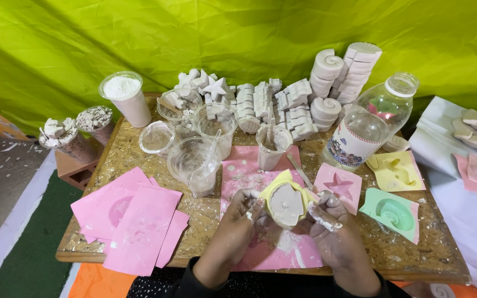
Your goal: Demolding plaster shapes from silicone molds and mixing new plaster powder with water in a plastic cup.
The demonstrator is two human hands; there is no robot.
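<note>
We hold a yellow mould [286, 194] with a white plaster piece [286, 205] inside it, just in front of the tall plastic cup [272, 148] that has a stick in it. Our left hand [242, 218] grips the mould's left edge and our right hand [327, 221] grips its right edge; both are closed on it, with plaster on the fingers. It seems we are peeling the soft mould back from the piece. To do this well, we should bend the rim outward little by little around the whole edge and support the plaster from below, because it may crack. To the right of the cup lies a pink star mould [339, 186]; behind the cup stand finished white plaster shapes [282, 105].
</note>
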